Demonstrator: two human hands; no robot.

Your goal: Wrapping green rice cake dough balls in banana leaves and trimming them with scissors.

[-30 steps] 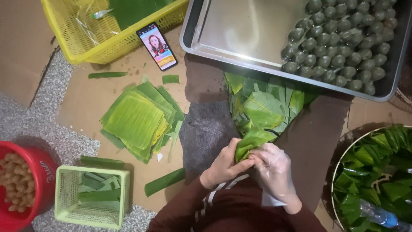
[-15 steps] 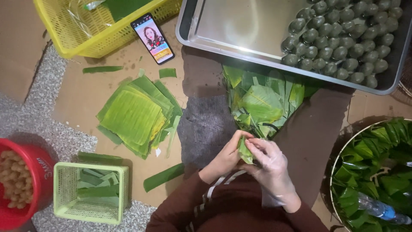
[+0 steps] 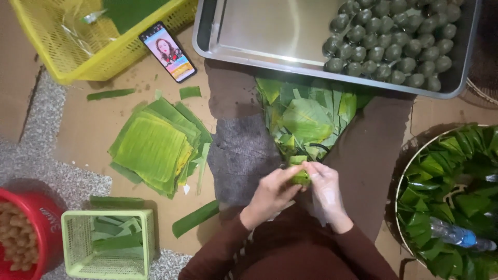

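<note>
Both hands' grip pinches one small leaf parcel (image 3: 300, 176) over the lap — left hand (image 3: 272, 194) bare, right hand (image 3: 326, 191) gloved. Cut leaves (image 3: 306, 122) lie just ahead within reach; the steel tray (image 3: 259, 31) of green balls (image 3: 394, 41) sits beyond.

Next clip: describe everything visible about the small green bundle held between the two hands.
The leaf bundle is a small, folded parcel of bright green leaf, glossy like banana leaf. It sits low in the picture, over the person's lap, just below a loose pile of leaf pieces. The left hand pinches it from the left; the right hand, in a thin clear glove, presses it from the right. Fingers hide most of it.
</note>
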